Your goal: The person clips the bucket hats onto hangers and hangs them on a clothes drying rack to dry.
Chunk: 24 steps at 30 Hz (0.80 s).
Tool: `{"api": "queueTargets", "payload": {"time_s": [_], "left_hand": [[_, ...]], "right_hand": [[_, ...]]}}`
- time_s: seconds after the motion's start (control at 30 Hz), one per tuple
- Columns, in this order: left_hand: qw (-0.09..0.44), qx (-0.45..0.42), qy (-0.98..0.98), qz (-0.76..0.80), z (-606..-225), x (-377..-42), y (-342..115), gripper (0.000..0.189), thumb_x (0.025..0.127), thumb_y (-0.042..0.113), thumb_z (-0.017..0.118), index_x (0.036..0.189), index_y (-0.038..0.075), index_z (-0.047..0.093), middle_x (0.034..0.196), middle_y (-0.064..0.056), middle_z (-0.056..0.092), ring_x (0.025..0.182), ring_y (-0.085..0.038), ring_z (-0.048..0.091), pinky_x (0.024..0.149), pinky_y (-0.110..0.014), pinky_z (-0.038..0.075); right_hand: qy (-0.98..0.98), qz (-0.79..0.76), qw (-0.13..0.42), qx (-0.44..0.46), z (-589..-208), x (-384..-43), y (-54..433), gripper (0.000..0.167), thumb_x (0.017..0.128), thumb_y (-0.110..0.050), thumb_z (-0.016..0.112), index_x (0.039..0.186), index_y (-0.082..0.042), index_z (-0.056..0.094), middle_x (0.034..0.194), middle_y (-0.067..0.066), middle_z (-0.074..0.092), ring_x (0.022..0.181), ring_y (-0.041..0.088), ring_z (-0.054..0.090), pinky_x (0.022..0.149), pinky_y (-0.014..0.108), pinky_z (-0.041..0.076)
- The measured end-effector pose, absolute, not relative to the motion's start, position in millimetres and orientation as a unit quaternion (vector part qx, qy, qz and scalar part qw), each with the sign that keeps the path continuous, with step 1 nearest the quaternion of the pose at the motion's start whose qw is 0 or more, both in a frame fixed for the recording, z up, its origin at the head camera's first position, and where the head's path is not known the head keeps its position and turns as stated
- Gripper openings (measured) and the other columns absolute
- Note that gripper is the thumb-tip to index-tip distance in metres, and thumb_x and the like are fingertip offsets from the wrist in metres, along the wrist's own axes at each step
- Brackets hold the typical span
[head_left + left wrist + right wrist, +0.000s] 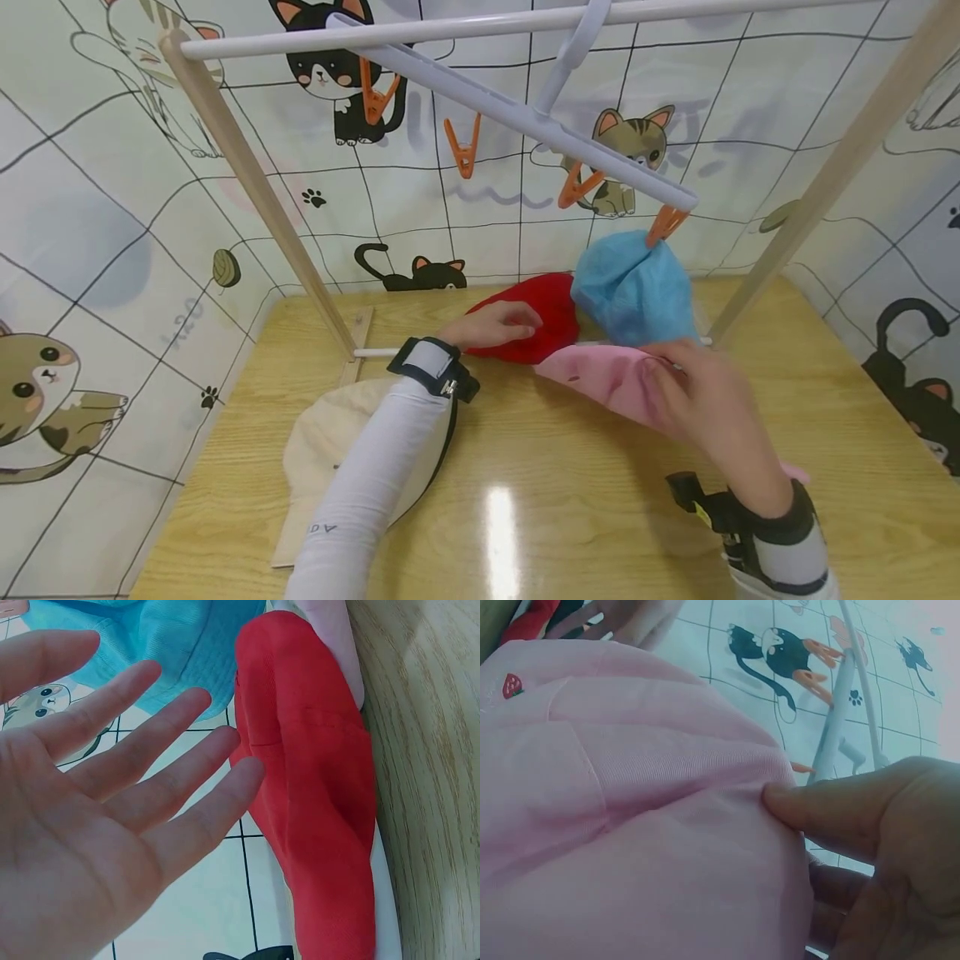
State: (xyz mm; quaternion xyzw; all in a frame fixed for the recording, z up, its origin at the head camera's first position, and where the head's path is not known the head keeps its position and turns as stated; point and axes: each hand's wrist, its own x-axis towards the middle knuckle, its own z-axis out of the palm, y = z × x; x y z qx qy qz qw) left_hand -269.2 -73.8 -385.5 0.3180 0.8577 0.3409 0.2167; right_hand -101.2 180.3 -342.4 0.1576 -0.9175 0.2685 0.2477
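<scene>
My right hand (712,408) pinches the edge of a pink hat (600,379) between thumb and fingers, holding it tilted above the wooden table. A small strawberry patch (512,686) shows on the pink cloth in the right wrist view. Beside a red hat (555,308), my left hand (491,325) is held out with nothing in it; its fingers look spread and loose in the left wrist view. The red hat (315,787) lies low behind the pink one. A light blue bucket hat (637,292) hangs from an orange clip (666,223) at the hanger's right end.
Overhead, a white hanger (510,108) with several orange clips hooks onto the rack's white top rail (480,29). Wooden posts (255,183) stand at both sides. A cream cap (322,442) lies on the table (570,517) under my left forearm. Cat-patterned walls (480,242) enclose the table.
</scene>
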Motion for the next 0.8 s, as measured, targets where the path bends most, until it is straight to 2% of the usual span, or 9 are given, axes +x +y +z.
{"api": "queueTargets", "payload": {"time_s": [0.13, 0.17, 0.27, 0.37, 0.43, 0.8], "left_hand": [[0.220, 0.314, 0.859, 0.340, -386.2, -270.7, -73.7, 0.035, 0.094, 0.014, 0.061, 0.128, 0.008, 0.056, 0.125, -0.005, 0.057, 0.113, -0.020, 0.048, 0.093, -0.032, 0.044], [0.219, 0.313, 0.860, 0.339, -386.3, -271.0, -73.8, 0.035, 0.094, 0.014, 0.061, 0.128, 0.009, 0.056, 0.125, -0.004, 0.057, 0.113, -0.020, 0.048, 0.093, -0.032, 0.044], [0.221, 0.310, 0.859, 0.343, -386.3, -271.5, -74.5, 0.035, 0.094, 0.014, 0.061, 0.128, 0.009, 0.056, 0.125, -0.004, 0.056, 0.113, -0.020, 0.049, 0.093, -0.032, 0.044], [0.223, 0.308, 0.856, 0.349, -384.6, -271.4, -75.3, 0.035, 0.094, 0.014, 0.061, 0.128, 0.009, 0.056, 0.125, -0.004, 0.056, 0.113, -0.020, 0.049, 0.093, -0.032, 0.044], [0.225, 0.307, 0.855, 0.351, -383.0, -271.0, -75.3, 0.035, 0.094, 0.014, 0.060, 0.128, 0.009, 0.056, 0.125, -0.004, 0.056, 0.113, -0.021, 0.049, 0.093, -0.032, 0.044], [0.221, 0.315, 0.849, 0.362, -375.0, -272.6, -73.6, 0.035, 0.096, 0.010, 0.057, 0.130, 0.005, 0.054, 0.125, -0.008, 0.055, 0.111, -0.021, 0.053, 0.093, -0.029, 0.045]], "right_hand": [[-0.910, 0.275, 0.270, 0.152, -340.5, -101.3, 183.9, 0.018, 0.079, 0.003, 0.074, 0.096, 0.005, 0.068, 0.086, 0.018, 0.068, 0.071, 0.032, 0.063, 0.063, 0.049, 0.051], [-0.909, 0.277, 0.272, 0.150, -339.9, -101.3, 185.0, 0.019, 0.079, 0.003, 0.075, 0.096, 0.005, 0.068, 0.086, 0.018, 0.068, 0.071, 0.032, 0.063, 0.063, 0.045, 0.052], [-0.906, 0.285, 0.276, 0.147, -338.3, -102.1, 187.8, 0.019, 0.078, 0.002, 0.077, 0.095, 0.004, 0.069, 0.086, 0.016, 0.069, 0.072, 0.031, 0.064, 0.067, 0.027, 0.050], [-0.901, 0.297, 0.279, 0.148, -336.2, -101.9, 189.2, 0.019, 0.077, 0.003, 0.077, 0.095, 0.004, 0.070, 0.085, 0.016, 0.068, 0.073, 0.031, 0.065, 0.071, 0.006, 0.039], [-0.897, 0.304, 0.286, 0.147, -334.9, -101.6, 189.3, 0.017, 0.078, 0.004, 0.077, 0.094, 0.004, 0.070, 0.085, 0.015, 0.069, 0.072, 0.030, 0.065, 0.072, 0.001, 0.033], [-0.899, 0.321, 0.279, 0.109, -324.3, -98.8, 191.0, 0.017, 0.081, 0.003, 0.073, 0.098, 0.006, 0.070, 0.088, 0.020, 0.068, 0.075, 0.035, 0.065, 0.073, -0.002, 0.030]]}}
